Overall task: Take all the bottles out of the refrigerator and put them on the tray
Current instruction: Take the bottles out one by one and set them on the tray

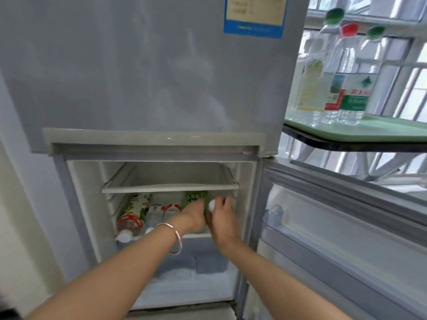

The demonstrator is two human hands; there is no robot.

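Observation:
The refrigerator's lower compartment (161,176) stands open. On its lower shelf lie several bottles: a red-and-green labelled one (132,214) at the left, two clear ones with red-white labels (161,212) in the middle, and a green-labelled bottle (193,198) with a white cap at the right. My left hand (195,217) and my right hand (220,214) both close around the green-labelled bottle; its white cap shows between them. A green tray (374,129) sits on a dark table edge at the upper right. It carries three upright clear bottles (342,75) with green and red caps.
The open refrigerator door (346,227) with its clear door bin (275,215) hangs at the right. The closed freezer door (150,65) fills the top. A bare glass shelf (171,187) sits above the bottles. A crisper drawer (184,257) lies below them. Windows are behind the tray.

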